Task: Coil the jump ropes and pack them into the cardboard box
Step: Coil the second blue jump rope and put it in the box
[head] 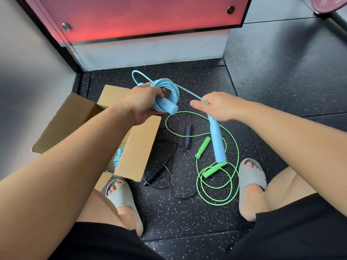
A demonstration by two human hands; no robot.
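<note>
The left hand [142, 102] is closed round a bundle of loops of the blue jump rope [170, 87], and one blue handle [170, 107] sticks out below the fist, clamped in with the loops so the coil cannot spring apart. From that bundle a single strand runs taut across to the right hand [219, 107], which I judge holds the cord just above the other blue handle [217, 141]. Its thumb points out to the side and the fingers are mostly hidden behind the back of the hand. That handle hangs down from the grip, so the last free length is kept straight and out of a tangle, ready, I would say, to be wound on as the final turns. Both hands work in the air just beside the cardboard box [139, 147], which stands open at the person's left with its flaps spread, so the finished coil has only a short way to go. A pale blue coil [118, 156] lies inside it already. On the speckled floor [187, 222] between the person's grey sandals [251, 177] the green jump rope [202, 147] sprawls in loose rings, and the black jump rope [188, 136] lies partly crossed with it, neither one coiled yet. So I reckon the job is under halfway done.
</note>
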